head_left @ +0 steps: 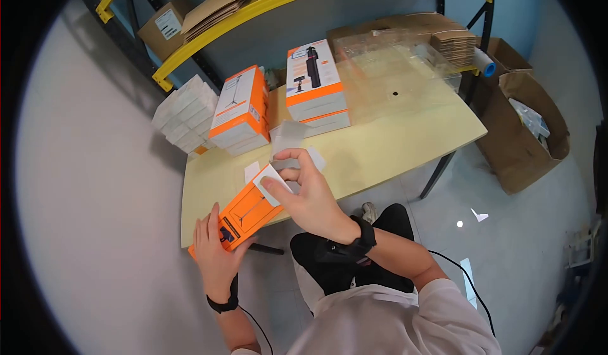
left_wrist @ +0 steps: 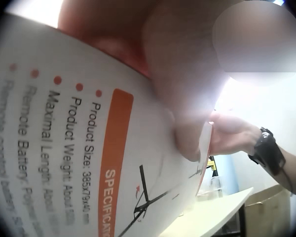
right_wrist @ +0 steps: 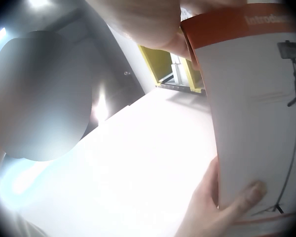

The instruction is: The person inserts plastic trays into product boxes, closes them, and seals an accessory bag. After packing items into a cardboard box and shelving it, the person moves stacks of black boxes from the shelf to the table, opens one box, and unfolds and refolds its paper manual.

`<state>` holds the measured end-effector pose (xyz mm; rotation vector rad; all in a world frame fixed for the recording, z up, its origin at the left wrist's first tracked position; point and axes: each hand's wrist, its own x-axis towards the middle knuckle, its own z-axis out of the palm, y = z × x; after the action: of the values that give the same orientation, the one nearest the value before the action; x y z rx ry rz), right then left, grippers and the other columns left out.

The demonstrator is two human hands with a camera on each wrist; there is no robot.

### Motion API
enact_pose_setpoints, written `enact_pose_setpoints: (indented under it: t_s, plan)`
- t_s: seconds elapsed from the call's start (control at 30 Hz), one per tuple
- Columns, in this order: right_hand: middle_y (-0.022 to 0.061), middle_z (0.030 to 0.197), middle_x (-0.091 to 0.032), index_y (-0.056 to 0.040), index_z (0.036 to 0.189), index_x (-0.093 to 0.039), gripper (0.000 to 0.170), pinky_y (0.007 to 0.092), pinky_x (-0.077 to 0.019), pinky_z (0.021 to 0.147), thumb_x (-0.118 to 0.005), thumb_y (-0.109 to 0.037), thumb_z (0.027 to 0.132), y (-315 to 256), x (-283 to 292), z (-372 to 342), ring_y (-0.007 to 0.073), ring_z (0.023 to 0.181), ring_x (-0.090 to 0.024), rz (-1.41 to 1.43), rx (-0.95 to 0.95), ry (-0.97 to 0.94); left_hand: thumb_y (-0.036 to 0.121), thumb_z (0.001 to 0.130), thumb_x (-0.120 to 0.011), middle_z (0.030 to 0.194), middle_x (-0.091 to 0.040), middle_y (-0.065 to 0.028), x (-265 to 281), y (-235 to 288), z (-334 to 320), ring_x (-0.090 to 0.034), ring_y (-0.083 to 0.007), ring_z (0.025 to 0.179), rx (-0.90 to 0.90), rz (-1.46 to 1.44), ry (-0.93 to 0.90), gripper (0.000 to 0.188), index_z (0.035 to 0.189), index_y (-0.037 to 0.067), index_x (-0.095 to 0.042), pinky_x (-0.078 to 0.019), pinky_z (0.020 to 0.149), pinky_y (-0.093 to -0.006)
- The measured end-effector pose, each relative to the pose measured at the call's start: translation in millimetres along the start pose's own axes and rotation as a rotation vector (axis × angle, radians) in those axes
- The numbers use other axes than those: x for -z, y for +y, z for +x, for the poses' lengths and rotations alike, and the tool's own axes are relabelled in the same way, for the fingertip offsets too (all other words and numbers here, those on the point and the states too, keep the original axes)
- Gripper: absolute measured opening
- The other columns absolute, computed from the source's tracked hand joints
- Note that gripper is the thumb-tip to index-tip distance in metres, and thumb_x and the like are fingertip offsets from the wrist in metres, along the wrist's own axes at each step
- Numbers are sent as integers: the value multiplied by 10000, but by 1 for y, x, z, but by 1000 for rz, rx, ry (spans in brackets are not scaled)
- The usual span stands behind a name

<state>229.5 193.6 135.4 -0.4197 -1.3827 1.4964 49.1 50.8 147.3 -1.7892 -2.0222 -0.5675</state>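
An orange and white product box (head_left: pixel 246 210), printed with a tripod picture, is held at a slant over the table's near left edge. My left hand (head_left: pixel 215 257) grips its lower end, fingers on one side and thumb on the other. At the upper end my right hand (head_left: pixel 313 200) has its thumb on the white end part (head_left: pixel 271 184) and its fingers curled over the far edge. In the left wrist view, the white side (left_wrist: pixel 89 163) carries specification text. The right wrist view shows another white face (right_wrist: pixel 251 113) with a selfie-stick tripod drawing.
On the pale yellow table (head_left: pixel 392 146) stand larger orange and white boxes (head_left: pixel 237 108), more stacked boxes (head_left: pixel 316 82) and a pile of white boxes (head_left: pixel 188 114). Clear plastic sheets (head_left: pixel 399 51) lie behind. A yellow shelf beam (head_left: pixel 253 6) crosses above; a cardboard carton (head_left: pixel 525 139) stands right.
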Motion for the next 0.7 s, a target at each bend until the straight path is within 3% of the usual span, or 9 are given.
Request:
enact_pose_setpoints:
  t_s: [0.1,0.17,0.23,0.3,0.37,0.4,0.5,0.57,0.7]
  plan:
    - [116,1006,-696,8,1255,-452,361,243,-469,779,-589,-164,968,-10,22,-2,102,941,-614,52,-21,-46,351,579,-888,1099,-569,-106,-5,-7,5,-541,-306,1014,133,-108,-49,926,1369,79,-487,-421,942,-428]
    - [118,948,-702,31,1130,-603,330,312,-508,779,-583,-252,961,-23,60,0,187,888,-661,-284,85,-102,341,553,-896,1000,-546,-81,-4,-21,5,-523,-279,928,110,-113,-60,894,1331,84,-540,-435,841,-400]
    - [127,871,-714,32,963,-688,307,281,-506,696,-620,-265,930,-50,105,14,159,779,-672,-499,-28,58,339,550,-895,991,-543,-79,-1,-33,7,-521,-277,932,149,-151,-85,875,1316,83,-559,-434,845,-395]
    - [137,930,-713,-6,1019,-687,268,295,-513,699,-646,-243,900,-70,145,40,192,801,-681,-893,19,383,336,547,-894,983,-539,-76,0,-34,7,-518,-275,935,194,-177,-115,856,1301,82,-578,-434,849,-391]
    - [154,1024,-694,-27,1076,-677,342,365,-502,823,-697,-282,848,-49,192,76,265,982,-648,-1368,394,523,353,593,-869,1016,-552,-84,4,-33,11,-515,-280,945,197,-154,-150,801,1289,70,-592,-425,881,-392]
    - [154,1024,-694,-27,1076,-677,342,365,-502,823,-697,-282,848,-36,212,94,265,982,-648,-1365,400,523,353,593,-869,1016,-552,-84,4,-33,11,-515,-280,945,198,-151,-144,801,1289,70,-592,-425,881,-392]
    - [163,1084,-664,-34,1105,-667,428,461,-427,962,-714,-347,817,-4,238,128,315,1149,-552,-1768,671,280,381,650,-829,1073,-564,-107,-1,-36,15,-515,-302,986,104,-37,-139,783,1321,74,-565,-407,932,-412]
    - [174,1101,-649,-20,1086,-668,483,525,-344,1037,-701,-413,806,1,231,135,346,1217,-489,-1792,314,129,416,668,-805,1124,-568,-132,-3,-37,16,-510,-324,1041,36,45,-110,793,1329,63,-546,-389,971,-439]
    - [155,1091,-650,-24,1087,-662,468,573,-311,1056,-643,-428,852,-2,217,145,350,1201,-506,-1853,-11,-34,383,663,-809,1060,-585,-125,-9,-36,18,-536,-308,989,-54,107,0,790,1319,39,-534,-417,909,-408]
